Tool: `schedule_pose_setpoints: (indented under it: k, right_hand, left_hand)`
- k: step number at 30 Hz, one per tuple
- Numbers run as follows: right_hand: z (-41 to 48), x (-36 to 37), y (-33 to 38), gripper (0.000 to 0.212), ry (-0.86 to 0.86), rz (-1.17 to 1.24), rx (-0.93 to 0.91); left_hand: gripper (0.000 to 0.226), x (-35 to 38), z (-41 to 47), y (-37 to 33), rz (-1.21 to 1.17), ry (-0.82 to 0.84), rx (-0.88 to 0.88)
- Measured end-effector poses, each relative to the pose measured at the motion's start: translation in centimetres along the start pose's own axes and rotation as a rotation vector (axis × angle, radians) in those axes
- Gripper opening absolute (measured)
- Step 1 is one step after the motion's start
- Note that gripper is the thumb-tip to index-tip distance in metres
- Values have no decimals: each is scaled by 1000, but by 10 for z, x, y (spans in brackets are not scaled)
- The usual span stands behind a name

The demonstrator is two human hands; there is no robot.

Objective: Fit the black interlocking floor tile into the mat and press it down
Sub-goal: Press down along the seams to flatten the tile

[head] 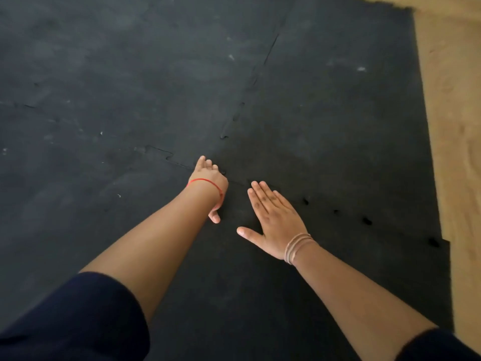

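The black tile [208,282] lies under both hands in the near middle of the view, its toothed edges meeting the mat [130,74] along two seams — one running away up the middle, one crossing from left to right just past the fingers. The left hand [209,182] is bent at the wrist and presses down on the corner where the seams meet, fingers curled to the surface, thumb out to the side; it grips nothing. The right hand [276,220] lies flat and spread on the tile just beside it, fingers pointing at the cross seam, holding nothing. Along that seam to the right, four small dark gaps show where the teeth are not fully seated. A red thread [208,183] circles the left wrist; several thin bangles [296,247] sit on the right. Two dark sleeves show at the bottom corners. A strip of wooden floor [453,126] borders the mat on the right — nothing lies on the seams.
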State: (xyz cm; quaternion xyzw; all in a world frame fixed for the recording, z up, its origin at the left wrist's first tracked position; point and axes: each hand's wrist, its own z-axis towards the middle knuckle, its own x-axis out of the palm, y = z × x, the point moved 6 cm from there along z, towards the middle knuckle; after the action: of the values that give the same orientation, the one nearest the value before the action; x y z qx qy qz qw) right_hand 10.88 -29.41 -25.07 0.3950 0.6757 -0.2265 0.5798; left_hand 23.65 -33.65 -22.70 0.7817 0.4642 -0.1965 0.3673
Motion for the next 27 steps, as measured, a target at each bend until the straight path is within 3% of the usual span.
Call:
schedule_pose_setpoints:
  k: [3,6,9,13,16,20,23,26,27]
  right_hand:
    - [-1,3,-4,99,34,-24,18]
    - [3,-3,0,89,142,2,61]
    - [-19,-4,-4,102,174,76,233]
    - [-56,4,-16,119,180,88,450]
    - [-45,1,-19,122,266,113,436]
    - [-48,2,-19,122,247,141,411]
    - [-48,-1,-25,112,228,203,352]
    - [-64,-7,-43,94,188,252,292]
    - [-75,-6,-55,95,147,212,328]
  left_hand:
    - [121,10,-5,7,-152,-14,-37]
    - [117,17,-21,5,-352,-68,-47]
    - [124,34,-38,-14,-517,-41,-37]
    - [136,38,-39,-26,-452,32,-56]
    - [137,36,-34,-25,-480,36,-67]
    - [136,37,-38,-24,-508,44,-79]
    - [129,29,-45,-26,-610,34,-130]
    - [98,20,-52,-55,-867,-121,-123]
    - [89,13,-52,-76,-853,-194,-73]
